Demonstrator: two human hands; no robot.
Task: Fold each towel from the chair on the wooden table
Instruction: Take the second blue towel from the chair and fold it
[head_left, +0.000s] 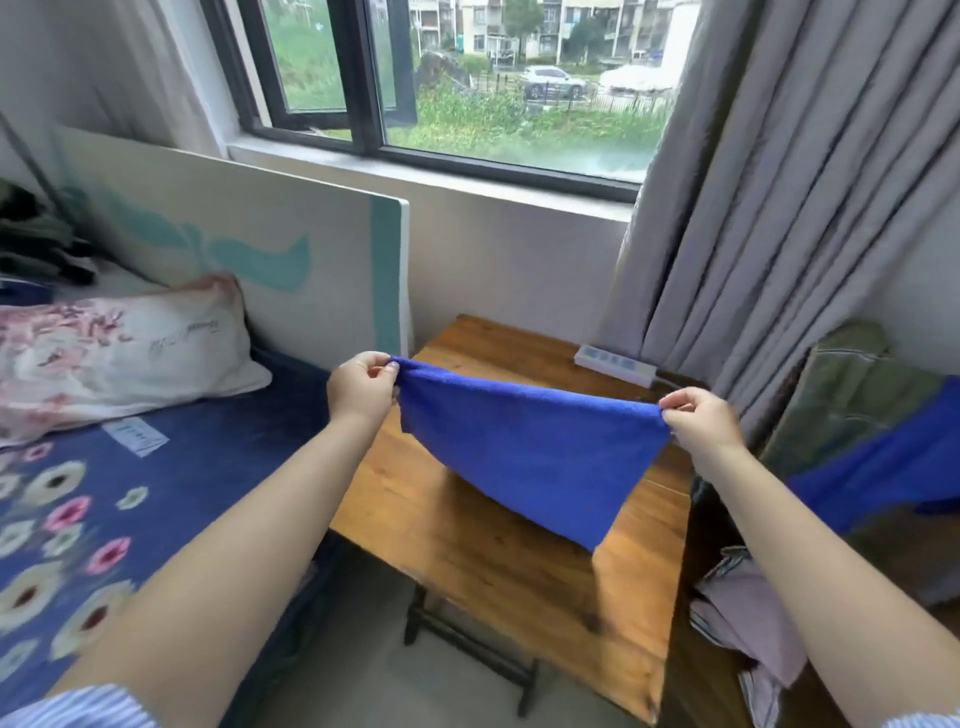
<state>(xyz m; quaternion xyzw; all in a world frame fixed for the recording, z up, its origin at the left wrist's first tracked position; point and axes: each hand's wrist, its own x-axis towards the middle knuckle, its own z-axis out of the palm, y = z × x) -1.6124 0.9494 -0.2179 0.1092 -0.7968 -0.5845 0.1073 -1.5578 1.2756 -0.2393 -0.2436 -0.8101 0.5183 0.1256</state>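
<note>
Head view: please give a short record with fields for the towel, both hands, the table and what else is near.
towel: blue terry towel, held up by its top corners, hanging over the table
left hand: pinches left corner
right hand: pinches right corner
table: wooden table
on table: white power strip
at right: another blue cloth

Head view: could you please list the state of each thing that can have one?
blue towel: held up, stretched over the wooden table
left hand: pinches one top corner
right hand: pinches the other
second blue towel: draped at right
window: partly open
</note>
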